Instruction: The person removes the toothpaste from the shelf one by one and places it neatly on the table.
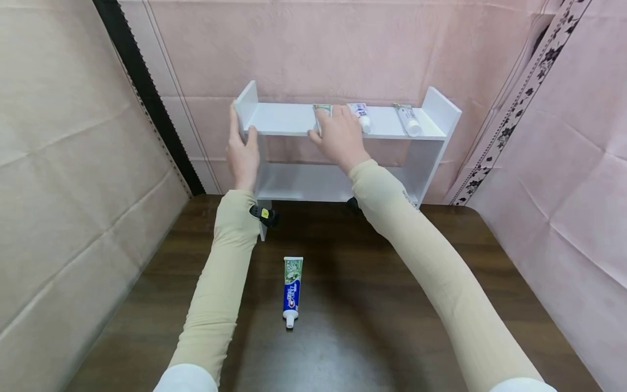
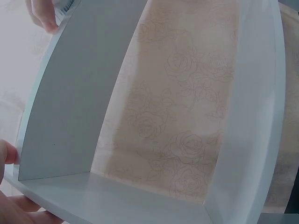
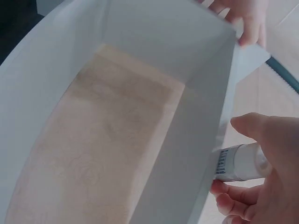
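A white two-tier shelf [image 1: 303, 188] stands at the back of the table. My left hand [image 1: 243, 158] grips its left side panel, thumb on the inner side and fingers outside. On the top board, my right hand [image 1: 340, 136] is around a toothpaste tube [image 3: 240, 162], with fingers along one side and the thumb on the other; my hand hides much of it. Just right of it lies a white and blue tube [image 1: 361, 116], and farther right a whitish tube [image 1: 408, 120]. A blue and green toothpaste tube [image 1: 292, 291] lies on the table, cap toward me.
The brown wooden table [image 1: 343, 326] is bounded by a pale cloth wall [image 1: 73, 163] on the left, a pink cloth [image 1: 343, 49] behind and another cloth wall [image 1: 563, 179] on the right. The shelf's lower board [image 1: 303, 182] lies beneath the top one.
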Available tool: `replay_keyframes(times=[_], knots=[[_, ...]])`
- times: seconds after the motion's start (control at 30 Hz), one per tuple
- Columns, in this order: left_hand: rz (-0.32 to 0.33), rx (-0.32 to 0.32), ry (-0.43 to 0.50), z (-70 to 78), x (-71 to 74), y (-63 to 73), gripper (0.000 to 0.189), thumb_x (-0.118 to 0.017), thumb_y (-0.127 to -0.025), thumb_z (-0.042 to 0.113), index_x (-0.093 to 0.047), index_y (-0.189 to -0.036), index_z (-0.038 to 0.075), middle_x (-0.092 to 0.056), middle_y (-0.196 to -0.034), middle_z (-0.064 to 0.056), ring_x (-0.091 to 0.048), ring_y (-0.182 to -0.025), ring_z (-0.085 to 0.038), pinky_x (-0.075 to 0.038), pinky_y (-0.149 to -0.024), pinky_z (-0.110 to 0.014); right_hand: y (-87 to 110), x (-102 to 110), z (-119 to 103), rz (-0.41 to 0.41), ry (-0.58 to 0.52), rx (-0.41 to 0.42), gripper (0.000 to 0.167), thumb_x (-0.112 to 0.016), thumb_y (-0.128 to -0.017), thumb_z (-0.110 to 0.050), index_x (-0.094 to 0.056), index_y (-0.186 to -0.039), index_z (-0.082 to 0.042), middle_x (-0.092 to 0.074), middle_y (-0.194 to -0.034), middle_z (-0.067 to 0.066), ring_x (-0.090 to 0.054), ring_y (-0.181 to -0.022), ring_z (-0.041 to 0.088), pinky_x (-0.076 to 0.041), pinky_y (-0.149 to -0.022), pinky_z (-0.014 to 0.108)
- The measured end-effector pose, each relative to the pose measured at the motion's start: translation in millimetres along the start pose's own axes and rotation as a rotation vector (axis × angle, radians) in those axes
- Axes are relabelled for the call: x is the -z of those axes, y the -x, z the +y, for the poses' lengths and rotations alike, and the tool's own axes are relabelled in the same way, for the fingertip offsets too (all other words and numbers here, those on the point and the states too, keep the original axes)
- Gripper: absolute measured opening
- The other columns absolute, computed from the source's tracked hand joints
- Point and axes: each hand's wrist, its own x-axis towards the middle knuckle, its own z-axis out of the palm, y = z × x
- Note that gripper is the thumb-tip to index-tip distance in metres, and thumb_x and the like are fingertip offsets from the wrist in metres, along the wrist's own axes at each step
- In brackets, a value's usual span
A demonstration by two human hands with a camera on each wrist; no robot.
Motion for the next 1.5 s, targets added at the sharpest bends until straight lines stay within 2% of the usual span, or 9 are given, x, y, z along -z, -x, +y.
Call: replay_keyframes(times=[0.13,0.3,0.47,0.57,0.67,0.87,1.03,1.2,1.5], knots=[[0.009,-0.005,0.005,3.6,1.1,-2.1,0.059,-0.047,-0.100,0.029,-0.023,-0.148,0.052,-0.041,-0.153,0.010,-0.054,-0.110,-0.016,-0.044,-0.092,-0.034,9.3,3,-3,0.062,0.036,0.020,0.047,-0.054,-0.096,-0.030,-0.051,-0.139,-0.012,-0.058,-0.106,0.017,-0.049,-0.100,0.030,-0.041,-0.086,0.040],[0.016,-0.008,-0.016,7.1,0.7,-5.5,0.059,-0.048,-0.099,0.029,-0.023,-0.149,0.050,-0.042,-0.153,0.009,-0.053,-0.118,-0.016,-0.043,-0.098,-0.036,17.1,3,-3,0.137,0.004,0.006,0.043,-0.052,-0.094,-0.022,-0.052,-0.136,-0.009,-0.060,-0.100,0.016,-0.052,-0.090,0.029,-0.043,-0.080,0.040],[0.012,-0.009,-0.024,9.4,-0.4,-5.8,0.058,-0.047,-0.100,0.030,-0.024,-0.149,0.050,-0.042,-0.152,0.010,-0.052,-0.121,-0.016,-0.042,-0.101,-0.036,23.2,-3,0,0.149,-0.045,-0.036,0.049,-0.048,-0.095,-0.020,-0.043,-0.143,-0.010,-0.064,-0.083,0.014,-0.053,-0.067,0.025,-0.043,-0.058,0.036],[0.011,-0.010,-0.016,10.2,-1.2,-4.6,0.058,-0.047,-0.099,0.029,-0.024,-0.150,0.049,-0.041,-0.153,0.010,-0.051,-0.123,-0.015,-0.041,-0.102,-0.035,26.5,-7,2,0.146,-0.071,-0.053,0.051,-0.047,-0.096,-0.021,-0.041,-0.145,-0.013,-0.064,-0.076,0.011,-0.050,-0.060,0.023,-0.040,-0.051,0.035],[0.009,-0.009,-0.002,9.5,-2.4,-3.8,0.059,-0.047,-0.099,0.029,-0.024,-0.150,0.047,-0.039,-0.154,0.011,-0.050,-0.126,-0.014,-0.040,-0.104,-0.033,30.3,-8,4,0.161,-0.098,-0.060,0.051,-0.049,-0.095,-0.021,-0.043,-0.145,-0.016,-0.066,-0.081,0.013,-0.051,-0.062,0.023,-0.043,-0.053,0.037],[0.010,0.006,0.021,6.0,-3.0,-3.7,0.058,-0.047,-0.100,0.029,-0.024,-0.150,0.046,-0.035,-0.155,0.014,-0.048,-0.128,-0.012,-0.039,-0.106,-0.031,41.5,-4,5,0.147,-0.186,-0.053,0.049,-0.051,-0.093,-0.019,-0.049,-0.143,-0.021,-0.071,-0.101,0.015,-0.056,-0.067,0.026,-0.045,-0.058,0.040],[-0.001,0.029,0.036,5.1,-2.8,-3.5,0.057,-0.046,-0.100,0.031,-0.023,-0.149,0.050,-0.034,-0.155,0.017,-0.045,-0.132,-0.010,-0.037,-0.108,-0.031,53.4,-1,5,0.158,-0.244,-0.046,0.047,-0.053,-0.095,-0.023,-0.051,-0.142,-0.022,-0.071,-0.110,0.013,-0.059,-0.071,0.026,-0.046,-0.062,0.040],[-0.007,0.032,0.047,4.1,-2.7,-2.9,0.057,-0.046,-0.101,0.032,-0.022,-0.149,0.051,-0.032,-0.155,0.019,-0.043,-0.133,-0.008,-0.037,-0.108,-0.031,66.4,-1,6,0.223,-0.269,-0.020,0.042,-0.055,-0.097,-0.032,-0.056,-0.138,-0.020,-0.073,-0.107,0.012,-0.056,-0.066,0.024,-0.042,-0.059,0.036],[-0.009,0.041,0.051,1.0,-2.5,0.4,0.056,-0.045,-0.101,0.032,-0.021,-0.149,0.051,-0.031,-0.155,0.021,-0.041,-0.135,-0.007,-0.036,-0.110,-0.032,91.6,-4,11,0.352,-0.309,0.049,0.037,-0.059,-0.095,-0.026,-0.063,-0.131,-0.016,-0.074,-0.098,0.012,-0.051,-0.057,0.023,-0.033,-0.050,0.031]])
